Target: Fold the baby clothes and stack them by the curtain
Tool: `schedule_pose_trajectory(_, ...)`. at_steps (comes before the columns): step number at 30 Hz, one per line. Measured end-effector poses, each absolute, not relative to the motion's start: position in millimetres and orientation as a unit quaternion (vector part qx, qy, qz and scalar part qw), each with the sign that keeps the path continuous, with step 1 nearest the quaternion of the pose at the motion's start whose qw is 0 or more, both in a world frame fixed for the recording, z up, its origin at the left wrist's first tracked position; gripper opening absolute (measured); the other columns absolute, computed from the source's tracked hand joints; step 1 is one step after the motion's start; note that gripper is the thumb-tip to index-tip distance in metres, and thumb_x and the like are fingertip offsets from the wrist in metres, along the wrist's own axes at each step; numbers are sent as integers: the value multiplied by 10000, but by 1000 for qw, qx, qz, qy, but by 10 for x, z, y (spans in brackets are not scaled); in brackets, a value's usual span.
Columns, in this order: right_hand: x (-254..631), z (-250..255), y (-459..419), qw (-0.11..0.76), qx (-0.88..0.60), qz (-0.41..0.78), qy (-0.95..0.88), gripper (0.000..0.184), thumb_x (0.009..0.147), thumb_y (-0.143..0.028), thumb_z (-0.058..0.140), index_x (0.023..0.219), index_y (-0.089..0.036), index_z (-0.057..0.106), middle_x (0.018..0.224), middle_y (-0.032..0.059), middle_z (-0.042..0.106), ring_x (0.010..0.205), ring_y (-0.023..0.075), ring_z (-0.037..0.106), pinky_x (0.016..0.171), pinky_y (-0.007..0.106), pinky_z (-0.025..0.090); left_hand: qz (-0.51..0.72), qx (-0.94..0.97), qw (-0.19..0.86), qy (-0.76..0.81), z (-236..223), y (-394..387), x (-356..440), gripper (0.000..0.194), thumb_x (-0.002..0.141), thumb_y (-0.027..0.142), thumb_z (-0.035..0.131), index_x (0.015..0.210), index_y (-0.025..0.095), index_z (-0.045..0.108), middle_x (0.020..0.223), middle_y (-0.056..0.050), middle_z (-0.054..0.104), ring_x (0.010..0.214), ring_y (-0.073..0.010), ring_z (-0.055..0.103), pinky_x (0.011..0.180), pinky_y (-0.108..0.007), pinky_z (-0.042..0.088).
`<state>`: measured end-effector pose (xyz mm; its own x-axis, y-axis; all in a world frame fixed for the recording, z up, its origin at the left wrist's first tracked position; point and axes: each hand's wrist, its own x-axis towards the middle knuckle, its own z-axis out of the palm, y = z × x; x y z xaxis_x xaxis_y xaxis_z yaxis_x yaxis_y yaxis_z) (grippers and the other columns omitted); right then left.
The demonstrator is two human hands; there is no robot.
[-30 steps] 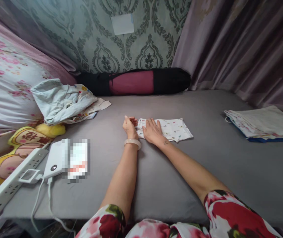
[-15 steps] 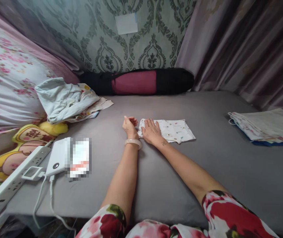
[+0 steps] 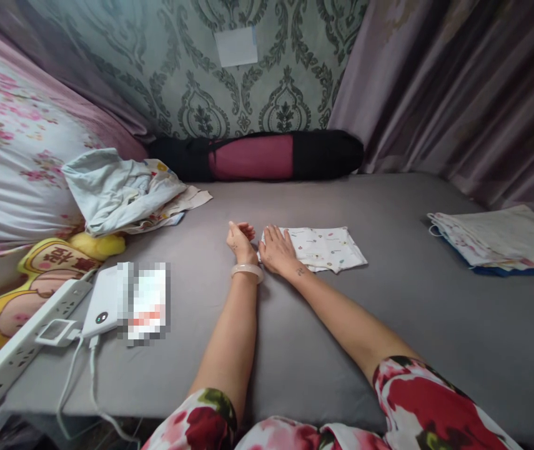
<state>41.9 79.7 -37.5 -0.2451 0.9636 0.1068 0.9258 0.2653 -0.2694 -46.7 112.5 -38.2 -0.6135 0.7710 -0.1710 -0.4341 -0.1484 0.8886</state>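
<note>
A folded white cloth (image 3: 325,249) with small coloured prints, perhaps a garment, lies flat on the grey sheet. My right hand (image 3: 276,250) rests palm down on its left end, fingers stretched out. Just left of the cloth, my left hand (image 3: 241,242) stands on its edge on the sheet, palm turned toward the right hand. Its fingers are loosely curved and apart, and it holds nothing. A pale bangle (image 3: 247,272) circles the left wrist.
A rumpled pile of clothes (image 3: 121,194) lies back left, a folded stack (image 3: 505,240) on the right. A long black and maroon bag (image 3: 252,156) lines the wall. At left are a power strip (image 3: 27,344), a white power bank (image 3: 107,297) with cables and a yellow plush cushion (image 3: 27,300).
My right hand has slid slightly left across the cloth toward its left end. The left hand has barely moved. The whole view has shifted a little.
</note>
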Motion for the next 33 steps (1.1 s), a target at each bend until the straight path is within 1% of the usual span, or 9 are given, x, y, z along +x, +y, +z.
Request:
schedule_pose_trajectory(5, 567, -295, 743, 150, -603, 62, -781, 564, 978, -334, 244, 1452, -50, 356, 1525, 151, 339, 1415, 254, 260, 1160, 452, 116, 727, 239, 417, 490, -373, 1108, -415, 454, 879, 568, 409, 765, 157, 565, 633, -15, 606, 524, -106, 572, 536, -224, 406)
schedule_pose_trajectory(8, 802, -276, 726, 155, -621, 47, -767, 564, 979, -327, 237, 1459, -49, 344, 1535, 147, 318, 1424, 254, 244, 1164, 455, 104, 706, 327, 415, 472, -352, 1082, -315, 377, 883, 520, 453, 846, 166, 576, 703, -37, 643, 590, -130, 612, 551, -231, 433)
schedule_pose_trajectory(12, 1203, -271, 723, 145, -655, 30, -741, 565, 979, -314, 217, 1461, -44, 336, 1532, 144, 325, 1428, 258, 238, 1162, 472, 113, 645, 494, 359, 460, -359, 1031, -129, 199, 881, 354, 528, 957, 190, 613, 852, -79, 691, 810, -181, 664, 727, -288, 497)
schedule_pose_trajectory(14, 1365, -275, 715, 136, -670, 25, -730, 565, 977, -311, 211, 1457, -42, 339, 1525, 146, 339, 1426, 259, 244, 1160, 478, 122, 589, 584, 318, 460, -392, 1003, -52, 178, 879, 269, 525, 1011, 208, 627, 966, -101, 704, 950, -212, 657, 855, -339, 489)
schedule_pose_trajectory(16, 1466, -289, 703, 128, -676, 24, -725, 565, 974, -305, 207, 1455, -40, 342, 1520, 145, 348, 1426, 257, 246, 1159, 482, 125, 504, 678, 269, 463, -434, 973, 1, 248, 875, 193, 490, 1082, 207, 625, 1106, -123, 686, 1097, -239, 616, 973, -390, 443)
schedule_pose_trajectory(20, 1508, -356, 681, 122, -666, 29, -735, 567, 972, -305, 213, 1462, -47, 336, 1528, 128, 338, 1428, 247, 242, 1164, 469, 121, 306, 806, 176, 476, -488, 902, 61, 401, 895, 138, 384, 1264, 151, 541, 1348, -155, 561, 1337, -261, 434, 1117, -465, 298)
schedule_pose_trajectory(23, 1487, -411, 670, 116, -660, 32, -741, 564, 971, -301, 217, 1460, -51, 343, 1522, 130, 351, 1423, 240, 255, 1161, 454, 135, 207, 837, 131, 489, -485, 858, 91, 422, 940, 195, 339, 1335, 158, 484, 1432, -142, 485, 1385, -263, 366, 1142, -491, 241)
schedule_pose_trajectory(25, 1479, -434, 663, 116, -658, 28, -743, 561, 969, -296, 221, 1458, -50, 347, 1513, 135, 365, 1419, 239, 261, 1159, 449, 138, 178, 846, 112, 491, -474, 844, 105, 421, 962, 233, 316, 1348, 165, 472, 1441, -140, 475, 1388, -260, 361, 1144, -490, 235)
schedule_pose_trajectory(33, 1476, -460, 655, 137, -654, 19, -744, 555, 964, -283, 235, 1450, -47, 361, 1502, 136, 386, 1412, 248, 275, 1153, 459, 145, 162, 851, 82, 494, -466, 817, 120, 428, 984, 258, 278, 1356, 147, 459, 1450, -140, 464, 1388, -271, 358, 1138, -492, 239)
